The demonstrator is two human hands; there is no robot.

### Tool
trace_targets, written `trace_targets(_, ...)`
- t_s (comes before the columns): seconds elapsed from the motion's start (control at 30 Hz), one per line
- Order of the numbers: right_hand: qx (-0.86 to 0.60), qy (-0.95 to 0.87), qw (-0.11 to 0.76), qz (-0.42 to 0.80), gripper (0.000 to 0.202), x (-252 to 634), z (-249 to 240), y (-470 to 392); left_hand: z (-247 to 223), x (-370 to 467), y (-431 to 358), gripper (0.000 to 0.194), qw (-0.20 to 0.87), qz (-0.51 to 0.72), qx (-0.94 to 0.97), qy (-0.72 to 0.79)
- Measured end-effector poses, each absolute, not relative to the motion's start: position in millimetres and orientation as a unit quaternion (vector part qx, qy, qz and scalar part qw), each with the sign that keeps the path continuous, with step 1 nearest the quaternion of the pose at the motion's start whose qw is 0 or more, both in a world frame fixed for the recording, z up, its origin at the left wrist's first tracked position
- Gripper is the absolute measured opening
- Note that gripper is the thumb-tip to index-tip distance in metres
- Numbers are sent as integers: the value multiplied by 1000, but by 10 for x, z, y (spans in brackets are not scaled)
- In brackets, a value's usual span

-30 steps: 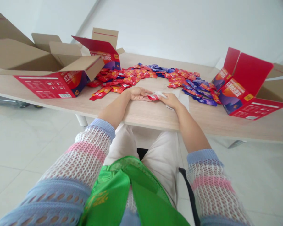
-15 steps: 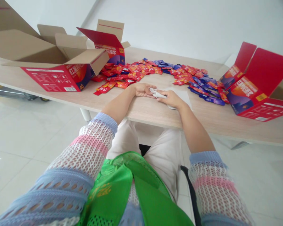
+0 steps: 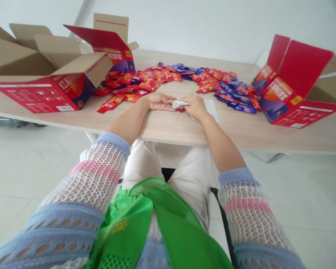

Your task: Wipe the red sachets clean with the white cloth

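Head view: the right hand [image 3: 195, 107] is closed on a tissue [image 3: 180, 104]; the left hand [image 3: 160, 101], half open, palm up, is at the tissue's 9 o'clock, its hold I cannot tell; a red sachet [image 3: 180, 110] peeks out at 6 o'clock; a pile [image 3: 168, 76] arcs across 12, open boxes [image 3: 42, 95] at 9 and 3

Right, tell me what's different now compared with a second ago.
The white tissue in the right hand has shifted toward the left hand, covering most of the red sachet; only a sliver shows beneath it. No clear new grasp or release shows. The piled sachets, open printed cartons and white sheet stay put; the camera's view has shifted.
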State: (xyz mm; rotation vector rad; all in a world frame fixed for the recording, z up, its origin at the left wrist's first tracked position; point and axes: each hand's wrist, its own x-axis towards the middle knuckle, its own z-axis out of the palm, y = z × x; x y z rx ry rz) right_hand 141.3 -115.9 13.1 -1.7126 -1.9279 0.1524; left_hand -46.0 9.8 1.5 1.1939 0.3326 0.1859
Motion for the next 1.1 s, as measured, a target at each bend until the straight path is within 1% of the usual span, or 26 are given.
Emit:
trace_targets(0.1, -613, -740, 269, 71, 29, 1492, 105, -1118, 1, -451, 149, 34, 811, 81, 557, 160)
trace_targets(0.17, -600, -744, 273, 108, 32, 1548, 75, -1092, -9, -432, 164, 34, 810, 87, 554, 170)
trace_targets(0.3, -560, -746, 314, 178, 33, 1619, 17, -1057, -34, -362, 145, 32, 798, 126, 553, 203)
trace_targets(0.43, -534, -753, 328, 203, 29, 1620, -3, -1048, -47, -334, 142, 31, 778, 149, 566, 226)
trace_targets(0.53, -542, -753, 334, 167, 29, 1608, 4, -1053, -36, -383, 175, 28, 760, 168, 579, 243)
trace_targets(0.6, -567, -746, 330, 110, 30, 1619, 16, -1059, -27, -430, 196, 24, 748, 175, 588, 253)
trace_targets(0.7, -636, -715, 290, 11, 29, 1673, 37, -1071, -25, -469, 202, 19, 737, 178, 599, 256)
trace_targets(0.77, -683, -686, 250, -32, 29, 1723, 45, -1081, -29, -461, 189, 16, 728, 184, 607, 259)
trace_targets(0.9, -744, -637, 193, -58, 29, 1795, 36, -1092, -26, -422, 159, 10, 713, 189, 614, 281)
trace_targets(1.0, -771, -605, 182, -78, 27, 1809, 19, -1086, -10, -441, 177, 13, 733, 178, 597, 274)
trace_targets(1.1, -788, -580, 178, -105, 26, 1813, 4, -1074, -8, -507, 239, 17, 774, 171, 555, 252)
